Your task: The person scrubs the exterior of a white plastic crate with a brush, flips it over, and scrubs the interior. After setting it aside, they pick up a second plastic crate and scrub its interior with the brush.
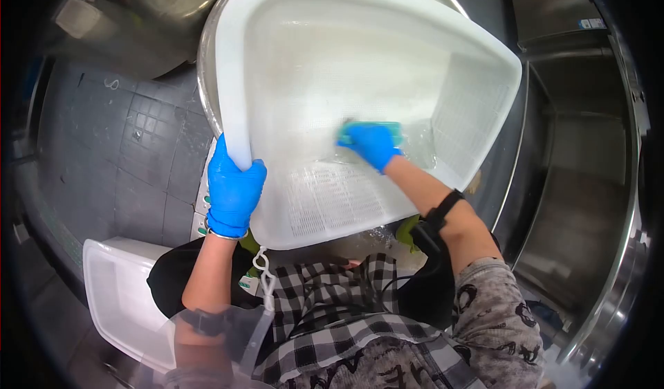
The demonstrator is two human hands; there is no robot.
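Observation:
A large white plastic basket with slotted walls is tilted in front of me, its wet inside facing up. My left hand, in a blue glove, grips the basket's rim on the left side, thumb over the edge. Inside the basket, my right hand, also blue-gloved, presses a green scrubbing brush or pad against the inner surface. Its exact kind is partly hidden by the fingers. Water glistens around it.
Behind the basket shows the rim of a round metal tub. A second white bin stands on the floor at lower left. Stainless steel counters line the right side. Dark floor tiles lie to the left.

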